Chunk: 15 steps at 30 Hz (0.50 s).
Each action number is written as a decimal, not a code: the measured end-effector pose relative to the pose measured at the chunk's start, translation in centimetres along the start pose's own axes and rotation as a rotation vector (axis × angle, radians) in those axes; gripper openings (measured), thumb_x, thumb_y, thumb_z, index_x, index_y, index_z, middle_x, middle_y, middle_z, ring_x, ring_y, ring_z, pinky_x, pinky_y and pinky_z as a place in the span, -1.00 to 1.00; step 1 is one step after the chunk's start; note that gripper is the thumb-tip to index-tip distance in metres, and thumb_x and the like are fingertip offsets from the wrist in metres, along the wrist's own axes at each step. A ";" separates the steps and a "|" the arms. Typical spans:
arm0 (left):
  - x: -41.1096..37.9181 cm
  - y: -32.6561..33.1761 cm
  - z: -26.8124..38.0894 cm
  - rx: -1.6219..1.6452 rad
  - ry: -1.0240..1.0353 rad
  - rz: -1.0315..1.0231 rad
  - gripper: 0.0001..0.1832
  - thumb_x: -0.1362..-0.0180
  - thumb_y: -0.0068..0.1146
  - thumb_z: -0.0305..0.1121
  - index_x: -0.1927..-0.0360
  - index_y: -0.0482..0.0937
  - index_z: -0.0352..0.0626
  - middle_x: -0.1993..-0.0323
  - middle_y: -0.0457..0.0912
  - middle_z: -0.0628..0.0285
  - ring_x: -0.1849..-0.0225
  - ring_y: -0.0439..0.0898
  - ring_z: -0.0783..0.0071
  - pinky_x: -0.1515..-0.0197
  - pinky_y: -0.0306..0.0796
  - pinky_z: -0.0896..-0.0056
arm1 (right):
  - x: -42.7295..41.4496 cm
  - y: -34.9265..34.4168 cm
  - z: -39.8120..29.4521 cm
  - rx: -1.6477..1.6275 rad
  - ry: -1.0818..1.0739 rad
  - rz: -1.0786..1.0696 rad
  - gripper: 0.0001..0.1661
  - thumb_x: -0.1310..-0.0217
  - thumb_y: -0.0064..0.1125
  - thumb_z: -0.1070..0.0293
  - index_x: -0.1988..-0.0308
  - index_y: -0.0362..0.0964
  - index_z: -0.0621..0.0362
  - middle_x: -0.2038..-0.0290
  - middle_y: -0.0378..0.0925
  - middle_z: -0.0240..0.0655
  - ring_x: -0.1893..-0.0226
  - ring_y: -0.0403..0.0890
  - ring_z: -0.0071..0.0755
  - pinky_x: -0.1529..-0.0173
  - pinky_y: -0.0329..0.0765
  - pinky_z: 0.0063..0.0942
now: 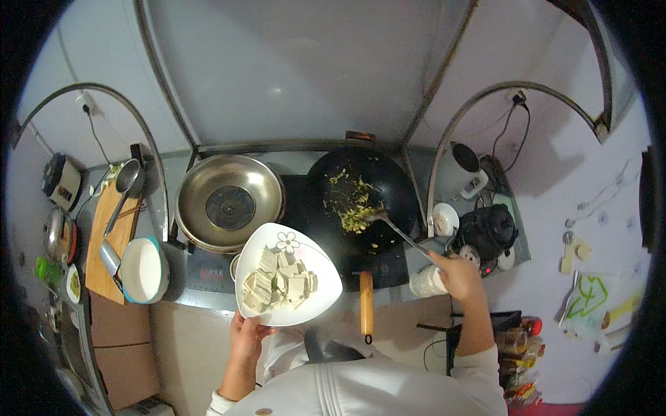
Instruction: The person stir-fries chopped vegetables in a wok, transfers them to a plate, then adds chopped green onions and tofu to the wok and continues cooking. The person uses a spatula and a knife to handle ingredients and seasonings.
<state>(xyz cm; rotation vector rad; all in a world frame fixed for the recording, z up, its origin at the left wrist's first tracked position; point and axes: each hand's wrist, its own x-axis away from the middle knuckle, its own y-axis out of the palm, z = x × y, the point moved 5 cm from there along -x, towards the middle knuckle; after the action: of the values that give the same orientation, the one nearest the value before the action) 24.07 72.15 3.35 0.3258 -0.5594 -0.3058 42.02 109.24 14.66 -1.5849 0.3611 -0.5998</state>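
Observation:
My left hand [246, 335] grips the near rim of a white rounded-triangular plate [323, 283] with a flower motif. Sliced pale tofu [283, 279] is piled on it. The plate is held up in front of the counter, partly covering the lid's near edge. In my right hand [458, 275] is the handle of a metal spatula [406, 235]. Its blade rests among chopped, browned green and yellow bits [356, 216] inside a black wok [398, 182]. The wok's wooden handle [367, 307] points towards me.
Left of the wok sits a large metal lid [255, 177]. Further left are a white bowl [143, 270], a cleaver [109, 257] and a ladle [128, 179] by a wooden cutting board [99, 229]. On the right stand a jar [426, 282], a small white bowl [445, 219] and a black kettle [489, 229].

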 end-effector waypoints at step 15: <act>0.7 0.4 0.4 0.062 -0.018 0.023 -0.61 0.06 -0.21 -0.54 0.07 0.28 -0.37 0.30 0.52 0.02 0.50 0.56 0.33 0.53 0.52 0.46 | -9.6 6.4 -3.8 -0.393 -0.042 0.224 -0.42 -0.01 0.06 0.39 -0.11 0.23 -0.05 0.26 0.42 0.09 0.31 0.48 0.10 0.20 0.44 -0.19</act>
<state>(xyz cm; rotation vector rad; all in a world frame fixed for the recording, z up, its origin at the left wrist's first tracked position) 24.46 72.14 4.18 0.3762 -0.5904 -0.2697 32.84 110.83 6.92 -1.8946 0.6457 -0.3337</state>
